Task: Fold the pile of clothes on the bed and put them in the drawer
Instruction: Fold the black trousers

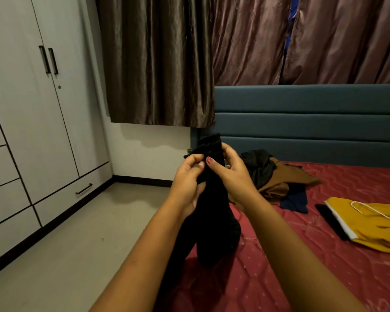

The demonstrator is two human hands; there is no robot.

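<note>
Left hand (189, 176) and right hand (231, 174) both pinch the top of the black garment (212, 224), letting it hang straight over the bed (302, 262), probably to square it for folding

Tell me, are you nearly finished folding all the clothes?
Not nearly. Only the yellow garment looks folded, lying flat on the bed. The left hand and right hand hold a black garment up. A pile of black, brown and blue clothes waits by the headboard, and the drawer is shut.
</note>
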